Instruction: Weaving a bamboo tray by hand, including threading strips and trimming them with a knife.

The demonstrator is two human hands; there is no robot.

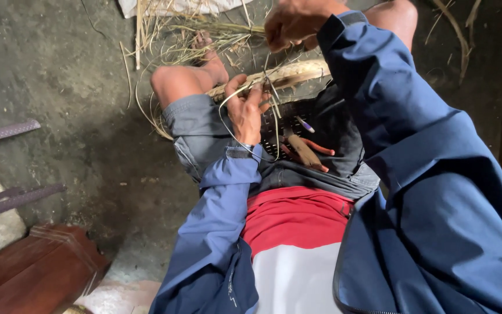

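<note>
Woven cane makes up the dark basket (297,125) lying across your lap, its pale rim (286,74) turned toward your knees. Your left hand (245,110) rests on the near edge of that basket, fingers closed around a thin strip (226,116) that loops out beside your wrist and curves back under it. Your right hand (294,23) is raised beyond the basket's rim, pinched shut on the far end of a thin strand; whether it is the same strip you cannot tell. Inside the basket, just below your left hand, lie a brown wooden-handled tool (306,152) and a red-handled one (321,148), touching each other. Beyond the basket, past your bare foot (207,49), loose straw (204,32) is scattered on the grey floor (59,70).
</note>
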